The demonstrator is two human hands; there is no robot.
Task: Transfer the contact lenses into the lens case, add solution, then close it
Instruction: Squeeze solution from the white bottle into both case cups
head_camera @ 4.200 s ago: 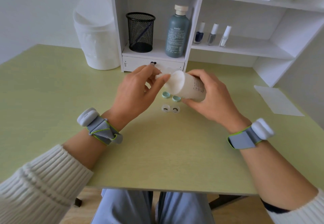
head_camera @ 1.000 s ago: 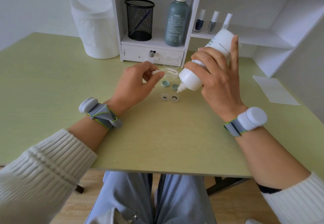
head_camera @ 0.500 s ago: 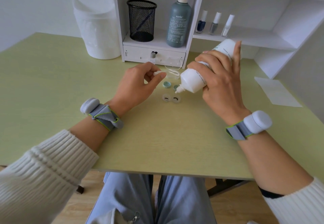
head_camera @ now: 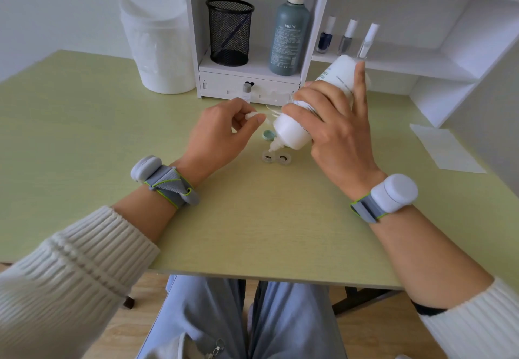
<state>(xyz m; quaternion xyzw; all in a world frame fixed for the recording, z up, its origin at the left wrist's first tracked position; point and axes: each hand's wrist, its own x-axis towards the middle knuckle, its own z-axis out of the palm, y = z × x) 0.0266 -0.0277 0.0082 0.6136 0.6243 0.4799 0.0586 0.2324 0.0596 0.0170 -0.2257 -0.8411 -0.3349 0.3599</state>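
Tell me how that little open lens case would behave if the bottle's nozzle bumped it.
The lens case looks tiny beside the bottle, so probably very light; it would likely skid on the smooth table. Its flat, low twin wells make tipping unlikely, though nothing steadies it.

One word can be read: "xunin", printed in pale lowercase letters on the upper front of the tall grey-green bottle (head_camera: 289,35) with the cream cap, which stands upright on the lower shelf (head_camera: 252,69) of the white unit. Below that word the same bottle carries a block of fine pale print, too small to make out. The white solution bottle (head_camera: 335,73), tilted nozzle-down in the right hand (head_camera: 337,136), has short lines of grey print along its side, partly covered by the fingers (head_camera: 317,105) and too blurred to read.
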